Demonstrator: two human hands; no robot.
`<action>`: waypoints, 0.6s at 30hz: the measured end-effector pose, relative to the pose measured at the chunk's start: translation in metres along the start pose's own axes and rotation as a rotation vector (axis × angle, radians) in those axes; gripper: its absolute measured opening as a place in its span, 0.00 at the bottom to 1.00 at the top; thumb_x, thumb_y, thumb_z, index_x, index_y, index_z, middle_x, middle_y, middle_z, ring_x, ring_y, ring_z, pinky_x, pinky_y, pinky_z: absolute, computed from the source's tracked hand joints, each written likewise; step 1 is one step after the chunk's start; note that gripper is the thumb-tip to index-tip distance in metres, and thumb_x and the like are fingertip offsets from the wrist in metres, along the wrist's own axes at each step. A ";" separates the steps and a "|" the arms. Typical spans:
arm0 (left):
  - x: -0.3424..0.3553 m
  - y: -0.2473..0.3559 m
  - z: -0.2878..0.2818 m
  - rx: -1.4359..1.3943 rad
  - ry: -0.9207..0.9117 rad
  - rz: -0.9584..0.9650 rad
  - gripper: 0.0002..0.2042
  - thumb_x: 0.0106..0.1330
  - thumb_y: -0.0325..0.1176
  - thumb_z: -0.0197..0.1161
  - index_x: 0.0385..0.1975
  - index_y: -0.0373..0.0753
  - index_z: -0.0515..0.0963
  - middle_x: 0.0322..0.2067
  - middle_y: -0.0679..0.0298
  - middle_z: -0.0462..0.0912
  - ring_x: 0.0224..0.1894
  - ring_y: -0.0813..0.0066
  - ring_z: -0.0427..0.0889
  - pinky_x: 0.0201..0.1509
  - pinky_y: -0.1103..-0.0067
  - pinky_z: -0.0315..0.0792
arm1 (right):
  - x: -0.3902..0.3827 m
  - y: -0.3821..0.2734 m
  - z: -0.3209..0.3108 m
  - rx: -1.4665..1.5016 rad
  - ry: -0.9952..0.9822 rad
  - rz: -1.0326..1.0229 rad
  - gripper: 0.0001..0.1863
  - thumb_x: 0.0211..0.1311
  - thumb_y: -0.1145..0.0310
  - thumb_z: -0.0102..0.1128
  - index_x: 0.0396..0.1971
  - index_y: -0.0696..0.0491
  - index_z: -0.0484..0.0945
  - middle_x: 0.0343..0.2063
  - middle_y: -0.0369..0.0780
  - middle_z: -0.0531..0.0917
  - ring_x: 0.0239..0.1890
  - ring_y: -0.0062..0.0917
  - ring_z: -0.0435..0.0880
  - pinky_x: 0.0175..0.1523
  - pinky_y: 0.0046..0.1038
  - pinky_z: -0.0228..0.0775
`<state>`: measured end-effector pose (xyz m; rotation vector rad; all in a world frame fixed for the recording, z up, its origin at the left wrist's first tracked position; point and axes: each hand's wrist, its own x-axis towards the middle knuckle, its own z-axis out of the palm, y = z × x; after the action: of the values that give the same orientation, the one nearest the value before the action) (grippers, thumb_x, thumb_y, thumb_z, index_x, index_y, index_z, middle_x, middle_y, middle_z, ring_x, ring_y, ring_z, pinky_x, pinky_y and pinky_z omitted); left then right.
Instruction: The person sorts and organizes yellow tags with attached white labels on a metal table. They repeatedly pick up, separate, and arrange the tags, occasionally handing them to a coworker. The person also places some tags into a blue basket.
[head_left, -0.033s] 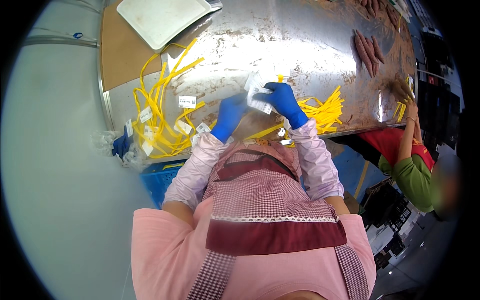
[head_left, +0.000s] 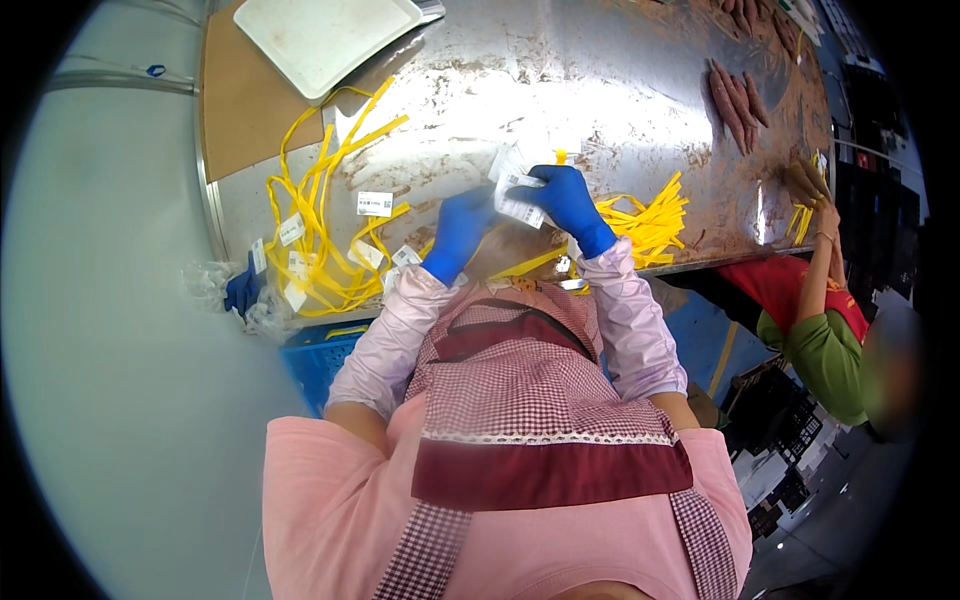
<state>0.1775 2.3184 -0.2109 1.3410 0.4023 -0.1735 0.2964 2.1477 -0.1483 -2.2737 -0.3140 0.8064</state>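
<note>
Both my hands wear blue gloves and meet over the near middle of the metal table. My right hand (head_left: 572, 205) pinches a small bunch of white printed labels (head_left: 519, 210), its thumb and fingers closed on them. At the left edge of the same labels, my left hand (head_left: 460, 230) has its fingers bent together against them; its fingertips are somewhat blurred and partly hidden. A yellow strap bundle (head_left: 650, 225) lies right of my right hand. Left of my left hand, loose yellow straps (head_left: 318, 190) carry white tags, and a white label (head_left: 375, 204) lies beside them.
A white tray (head_left: 325, 35) sits on brown cardboard (head_left: 245, 100) at the far left. Sweet potatoes (head_left: 735, 105) lie at the far right of the metal table (head_left: 480, 90). A co-worker's gloved hands (head_left: 805, 185) are at the right edge. A blue crate (head_left: 325, 360) stands below the table's near edge.
</note>
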 end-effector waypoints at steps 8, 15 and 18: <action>-0.002 0.014 0.003 -0.046 -0.001 -0.026 0.17 0.68 0.29 0.59 0.54 0.29 0.78 0.39 0.59 0.85 0.35 0.77 0.82 0.42 0.80 0.76 | -0.002 -0.005 -0.001 0.062 0.003 -0.010 0.28 0.46 0.47 0.73 0.33 0.61 0.85 0.27 0.49 0.85 0.30 0.37 0.87 0.39 0.31 0.76; 0.002 0.003 0.000 0.192 0.185 0.049 0.16 0.66 0.29 0.60 0.52 0.31 0.79 0.32 0.60 0.85 0.31 0.79 0.81 0.37 0.79 0.76 | -0.012 -0.016 -0.022 0.187 -0.057 0.015 0.25 0.48 0.51 0.73 0.33 0.61 0.85 0.24 0.48 0.85 0.25 0.30 0.84 0.36 0.29 0.74; 0.005 -0.010 -0.005 0.106 0.150 0.047 0.15 0.65 0.29 0.61 0.51 0.33 0.80 0.32 0.60 0.86 0.31 0.79 0.81 0.37 0.78 0.76 | -0.013 -0.017 -0.027 0.132 -0.078 0.003 0.25 0.49 0.52 0.74 0.34 0.62 0.85 0.24 0.46 0.85 0.24 0.29 0.83 0.36 0.28 0.73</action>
<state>0.1779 2.3219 -0.2224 1.4720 0.4930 -0.0556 0.3034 2.1404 -0.1153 -2.1241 -0.2845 0.8930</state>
